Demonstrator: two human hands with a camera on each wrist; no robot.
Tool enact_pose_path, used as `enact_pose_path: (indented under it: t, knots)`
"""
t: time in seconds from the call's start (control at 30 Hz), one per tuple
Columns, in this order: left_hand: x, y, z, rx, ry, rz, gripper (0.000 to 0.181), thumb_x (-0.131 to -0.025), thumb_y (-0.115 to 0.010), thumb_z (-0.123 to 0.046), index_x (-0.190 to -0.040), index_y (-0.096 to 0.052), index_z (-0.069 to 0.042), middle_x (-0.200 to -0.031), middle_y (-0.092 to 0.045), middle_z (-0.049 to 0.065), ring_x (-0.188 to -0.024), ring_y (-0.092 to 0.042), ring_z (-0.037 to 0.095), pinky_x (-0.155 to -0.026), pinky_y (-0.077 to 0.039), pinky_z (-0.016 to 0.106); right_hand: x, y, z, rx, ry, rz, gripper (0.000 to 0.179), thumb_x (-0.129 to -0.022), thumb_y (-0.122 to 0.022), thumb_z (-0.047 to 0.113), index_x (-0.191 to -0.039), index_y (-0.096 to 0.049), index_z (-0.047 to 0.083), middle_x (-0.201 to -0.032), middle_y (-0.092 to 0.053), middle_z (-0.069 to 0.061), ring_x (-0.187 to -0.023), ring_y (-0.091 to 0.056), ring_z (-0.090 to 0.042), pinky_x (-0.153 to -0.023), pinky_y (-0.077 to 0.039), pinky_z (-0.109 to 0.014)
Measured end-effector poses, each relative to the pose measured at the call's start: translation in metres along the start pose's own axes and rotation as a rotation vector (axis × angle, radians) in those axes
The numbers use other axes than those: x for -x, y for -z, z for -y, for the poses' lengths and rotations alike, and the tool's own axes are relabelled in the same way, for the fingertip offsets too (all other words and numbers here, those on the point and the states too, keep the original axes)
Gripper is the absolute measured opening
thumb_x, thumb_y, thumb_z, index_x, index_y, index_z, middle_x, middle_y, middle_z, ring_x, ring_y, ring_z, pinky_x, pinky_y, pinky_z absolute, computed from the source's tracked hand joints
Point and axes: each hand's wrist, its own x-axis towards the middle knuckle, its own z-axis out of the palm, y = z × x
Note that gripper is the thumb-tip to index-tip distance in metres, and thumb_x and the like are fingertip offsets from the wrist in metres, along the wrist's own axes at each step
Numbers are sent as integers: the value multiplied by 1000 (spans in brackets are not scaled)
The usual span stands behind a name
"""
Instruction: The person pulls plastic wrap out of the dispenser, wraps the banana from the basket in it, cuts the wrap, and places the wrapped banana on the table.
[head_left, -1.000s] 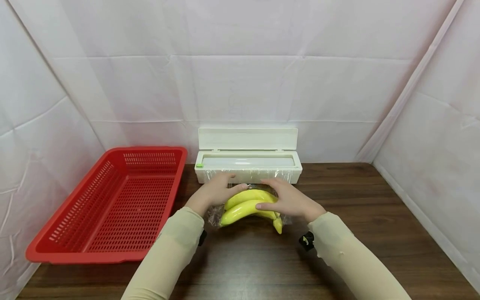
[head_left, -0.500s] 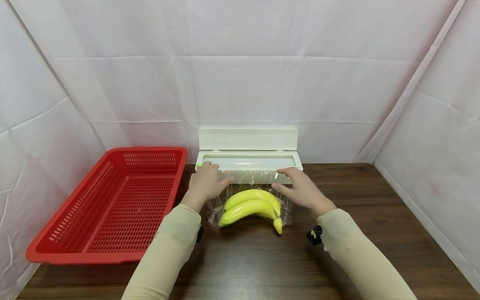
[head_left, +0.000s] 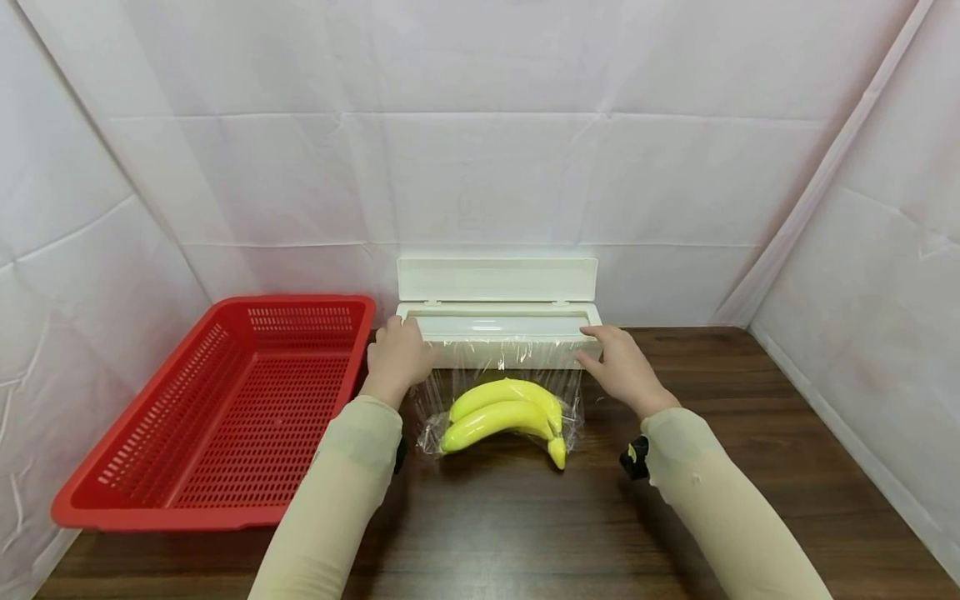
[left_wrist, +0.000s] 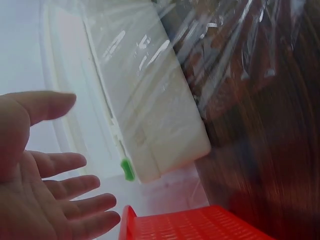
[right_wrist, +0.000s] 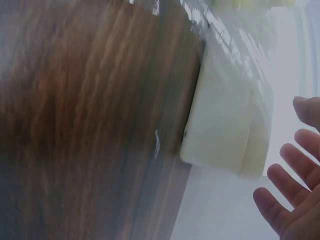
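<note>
A white cling film dispenser stands against the back wall, its lid raised. Clear cling film runs from it down the front and over a bunch of yellow bananas on the table. At the dispenser's left end is my left hand, fingers extended and spread in the left wrist view, close to a green slider. My right hand is at the right end, its fingers also apart and loosely straight in the right wrist view. Neither hand grips anything.
To the left, a red plastic basket stands near the left forearm. Dark wood tabletop extends around the bananas. White cloth walls enclose the back and sides.
Both hands have drawn back from over the bananas and moved apart, the left to the dispenser's left end, the right to its right end. The bananas have stayed in place.
</note>
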Motion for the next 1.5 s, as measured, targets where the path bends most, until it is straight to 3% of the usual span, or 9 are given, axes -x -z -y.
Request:
enact_pose_path:
  t: [0.17, 0.4, 0.83, 1.07, 1.37, 1.5]
  knots:
    - [-4, 3, 5, -10, -9, 22, 41, -92, -52, -20, -126, -50, 3, -127, -45, 23, -111, -49, 41, -89, -46, 53, -6, 1, -7, 34, -20, 1, 50, -96, -53, 29, -138, -45, 3, -142, -42, -22, -132, -35, -41, -106, -31, -57]
    - [-10, 9, 10, -48, -35, 26, 28, -88, -52, -5, -112, -57, 9, -116, -47, 29, -105, -52, 43, -83, -50, 49, -12, 0, -14, 35, -32, 20, 44, -97, -52, 26, -134, -50, 1, -140, -44, -22, -131, -38, -40, -105, -34, -55]
    - [-24, 3, 26, -40, -38, 24, 30, -89, -51, -5, -117, -60, 5, -113, -54, 25, -101, -57, 36, -79, -53, 47, -16, -2, -15, 56, -17, -7, 42, -93, -58, 32, -125, -59, 4, -129, -53, -18, -124, -44, -38, -103, -36, -54]
    - [-30, 4, 28, -74, -38, 3, 30, -88, -51, -6, -112, -60, 11, -111, -57, 27, -104, -56, 36, -84, -51, 44, -15, -3, -11, 89, -8, -40, 38, -91, -62, 28, -121, -62, 3, -124, -55, -18, -121, -45, -38, -103, -35, -53]
    - [-31, 2, 31, -64, -20, -14, 24, -87, -50, -4, -102, -65, 7, -106, -60, 24, -97, -59, 34, -77, -54, 44, -12, -5, -6, 119, 4, -50, 34, -90, -64, 24, -116, -64, 2, -114, -59, -16, -114, -50, -36, -99, -40, -50]
    - [-32, 3, 32, -82, -44, -17, 24, -87, -50, -5, -100, -66, 8, -106, -60, 26, -98, -59, 36, -78, -53, 44, -12, -6, -6, 121, 13, -65, 33, -90, -64, 24, -115, -65, 2, -114, -60, -16, -113, -50, -37, -99, -40, -50]
